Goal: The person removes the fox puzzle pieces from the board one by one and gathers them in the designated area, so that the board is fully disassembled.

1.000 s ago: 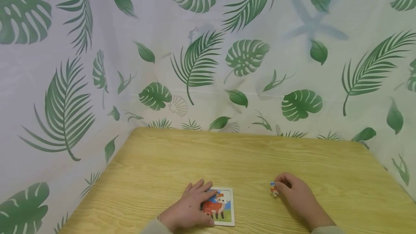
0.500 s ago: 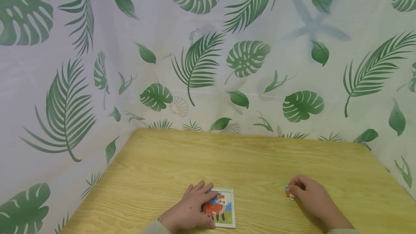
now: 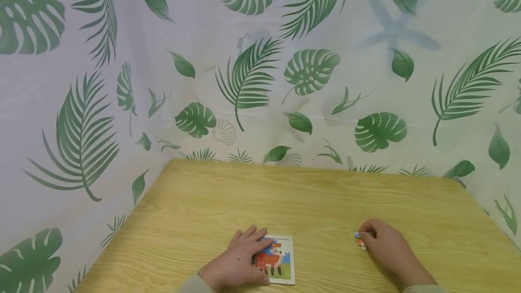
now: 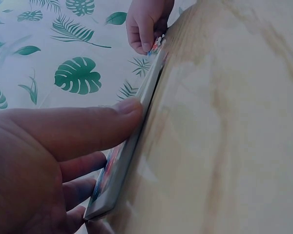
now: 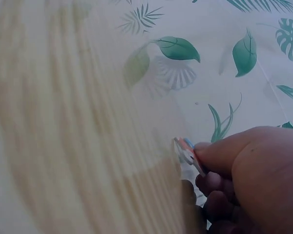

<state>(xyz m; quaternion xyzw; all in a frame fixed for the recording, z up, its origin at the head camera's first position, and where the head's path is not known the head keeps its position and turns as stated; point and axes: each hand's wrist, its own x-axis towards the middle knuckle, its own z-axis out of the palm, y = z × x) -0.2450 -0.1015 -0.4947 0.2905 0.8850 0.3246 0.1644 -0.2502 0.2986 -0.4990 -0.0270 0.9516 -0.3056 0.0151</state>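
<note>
A small square jigsaw puzzle [image 3: 281,263] with a white rim and a fox picture lies on the table. My left hand [image 3: 240,259] rests over its left part, fingers spread and straight, hiding that side. In the left wrist view the thumb [image 4: 122,117] touches the puzzle's rim. To the right, my right hand [image 3: 382,243] pinches a small puzzle piece [image 3: 360,241] in blue, orange and white between thumb and fingers. The right wrist view shows that piece [image 5: 189,155] held edge-on near the tabletop, the other fingers curled below.
The yellow wood-grain table [image 3: 252,198] stretches beyond both hands. White cloth walls [image 3: 260,103] printed with green leaves rise along its back and sides.
The right hand has moved to the right with the puzzle piece, then slightly back left. The left hand stays on the puzzle.
</note>
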